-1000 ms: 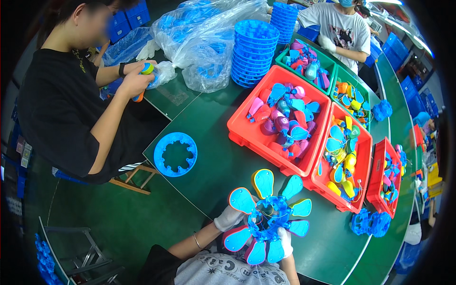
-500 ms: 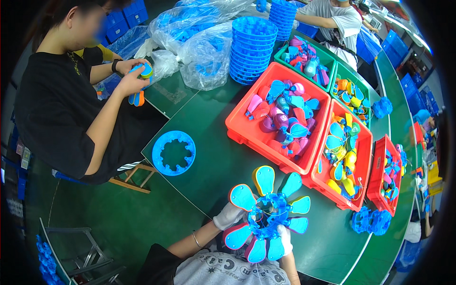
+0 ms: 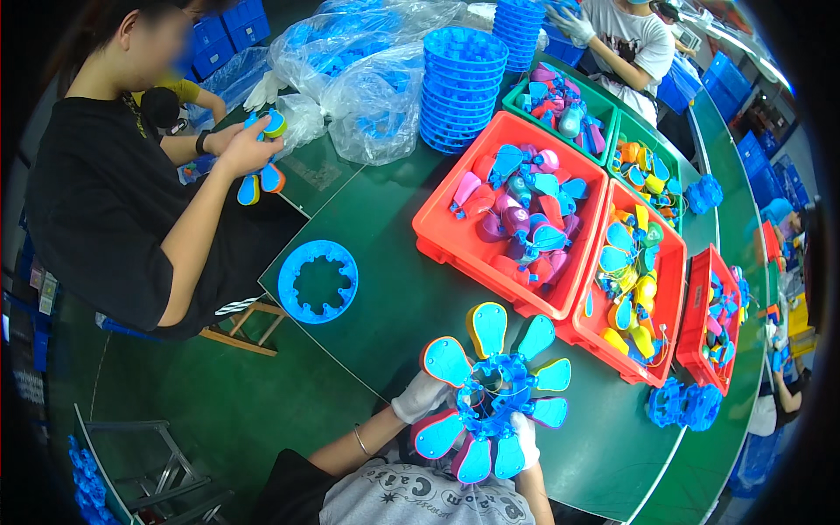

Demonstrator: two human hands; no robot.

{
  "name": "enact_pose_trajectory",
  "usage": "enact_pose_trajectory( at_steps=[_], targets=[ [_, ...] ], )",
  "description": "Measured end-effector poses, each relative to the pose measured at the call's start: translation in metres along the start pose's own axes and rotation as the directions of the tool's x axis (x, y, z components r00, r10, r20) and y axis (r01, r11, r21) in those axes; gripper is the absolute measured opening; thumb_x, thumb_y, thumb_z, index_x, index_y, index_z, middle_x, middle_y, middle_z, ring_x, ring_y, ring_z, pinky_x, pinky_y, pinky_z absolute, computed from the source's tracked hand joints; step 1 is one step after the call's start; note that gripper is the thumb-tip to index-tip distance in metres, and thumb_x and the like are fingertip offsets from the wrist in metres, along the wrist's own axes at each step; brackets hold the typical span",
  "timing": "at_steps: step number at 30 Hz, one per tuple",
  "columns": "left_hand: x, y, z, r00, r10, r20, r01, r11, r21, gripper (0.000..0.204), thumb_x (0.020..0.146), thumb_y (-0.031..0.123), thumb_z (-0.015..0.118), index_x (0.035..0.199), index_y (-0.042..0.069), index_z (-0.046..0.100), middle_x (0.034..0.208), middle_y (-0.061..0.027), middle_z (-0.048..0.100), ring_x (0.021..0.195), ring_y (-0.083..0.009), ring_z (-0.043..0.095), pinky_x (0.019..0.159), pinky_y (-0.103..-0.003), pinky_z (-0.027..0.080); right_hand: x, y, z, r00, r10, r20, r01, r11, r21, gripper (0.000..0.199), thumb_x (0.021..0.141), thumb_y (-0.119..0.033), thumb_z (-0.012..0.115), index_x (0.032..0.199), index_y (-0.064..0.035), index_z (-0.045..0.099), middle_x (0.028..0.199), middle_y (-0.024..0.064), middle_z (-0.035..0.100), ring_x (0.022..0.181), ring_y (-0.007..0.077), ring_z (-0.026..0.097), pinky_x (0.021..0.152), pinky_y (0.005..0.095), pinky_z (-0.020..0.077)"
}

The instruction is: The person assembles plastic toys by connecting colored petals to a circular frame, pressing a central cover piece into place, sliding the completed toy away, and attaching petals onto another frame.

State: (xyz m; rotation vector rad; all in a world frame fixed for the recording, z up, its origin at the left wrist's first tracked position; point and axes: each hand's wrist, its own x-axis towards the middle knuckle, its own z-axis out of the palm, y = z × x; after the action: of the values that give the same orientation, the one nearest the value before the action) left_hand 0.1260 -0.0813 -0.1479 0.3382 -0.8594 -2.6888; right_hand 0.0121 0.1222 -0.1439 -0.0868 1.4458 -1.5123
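Our left hand [image 3: 422, 395], in a white glove, grips the left edge of a blue ring [image 3: 492, 395] fitted all round with coloured paddle-shaped pieces. Our right hand [image 3: 525, 435], also gloved, clasps the ring's lower right side, mostly hidden behind the paddles. The hands sit apart, one on each side, both clamped on the ring, which is held above the near edge of the green tabletop [image 3: 394, 297], close to our chest. A bare blue ring [image 3: 318, 281] lies flat on the tabletop to the left. Red trays [image 3: 437, 229] of loose paddles stand beyond. Across the corner, a person in black [image 3: 105, 192] holds a similar small piece.
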Motion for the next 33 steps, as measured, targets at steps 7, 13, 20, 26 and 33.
enact_pose_trajectory(
  at_steps=[7, 13, 20, 26, 33],
  targets=[
    [-0.001, -0.003, -0.001, 1.0, 0.025, 0.008, -0.025, 0.999, 0.037, 0.031, 0.09, 0.021, 0.059, 0.116, 0.005, 0.051, 0.109, -0.0036, 0.055, 0.097, -0.01, 0.056, 0.082, -0.026, 0.046, -0.007, -0.014, 0.013, 1.0, -0.03, -0.001, 0.03, 0.999, -0.023, 0.041, 0.088, -0.037, 0.053, 0.107, -0.0011, 0.059, 0.089, 0.0026, 0.061, 0.076, 0.0113, 0.054, 0.066, 0.0272, 0.0443],
    [-0.002, 0.0, 0.002, 1.0, 0.0, 0.025, 0.0, 1.0, -0.004, 0.031, 0.091, 0.02, 0.059, 0.117, 0.005, 0.05, 0.11, -0.0039, 0.055, 0.097, -0.0102, 0.056, 0.081, -0.026, 0.047, -0.007, -0.012, 0.012, 0.999, -0.036, 0.002, 0.036, 0.999, 0.003, 0.04, 0.089, -0.036, 0.053, 0.108, -0.0011, 0.058, 0.091, 0.0023, 0.06, 0.077, 0.0112, 0.055, 0.068, 0.027, 0.0448],
    [0.0, 0.0, 0.0, 0.998, 0.002, 0.057, -0.001, 1.0, -0.019, 0.032, 0.091, 0.019, 0.057, 0.117, 0.003, 0.049, 0.102, -0.0054, 0.058, 0.085, -0.0117, 0.06, 0.071, -0.025, 0.049, -0.004, -0.007, 0.012, 0.996, -0.084, -0.026, 0.083, 0.996, -0.028, 0.036, 0.091, -0.031, 0.05, 0.11, -0.0015, 0.058, 0.094, 0.0041, 0.06, 0.082, 0.0131, 0.055, 0.072, 0.0297, 0.046],
    [0.0, -0.011, -0.01, 0.999, 0.043, 0.001, -0.043, 0.996, 0.081, 0.029, 0.091, 0.02, 0.056, 0.115, 0.003, 0.053, 0.106, -0.0037, 0.057, 0.096, -0.0097, 0.054, 0.079, -0.026, 0.045, -0.004, -0.008, 0.014, 0.997, -0.073, -0.018, 0.071, 0.995, -0.068, 0.044, 0.089, -0.04, 0.051, 0.106, -0.0003, 0.059, 0.093, 0.0055, 0.06, 0.083, 0.0138, 0.056, 0.074, 0.0298, 0.0462],
    [0.001, 0.009, 0.006, 0.978, 0.206, -0.035, -0.182, 0.922, 0.342, 0.029, 0.086, 0.021, 0.066, 0.106, 0.004, 0.055, 0.093, -0.0062, 0.06, 0.075, -0.0128, 0.061, 0.063, -0.025, 0.05, -0.007, -0.006, 0.006, 0.996, -0.081, 0.023, 0.081, 0.997, -0.013, 0.042, 0.089, -0.036, 0.053, 0.11, 0.0001, 0.057, 0.091, 0.0028, 0.059, 0.079, 0.012, 0.054, 0.07, 0.0286, 0.0444]
  ],
)
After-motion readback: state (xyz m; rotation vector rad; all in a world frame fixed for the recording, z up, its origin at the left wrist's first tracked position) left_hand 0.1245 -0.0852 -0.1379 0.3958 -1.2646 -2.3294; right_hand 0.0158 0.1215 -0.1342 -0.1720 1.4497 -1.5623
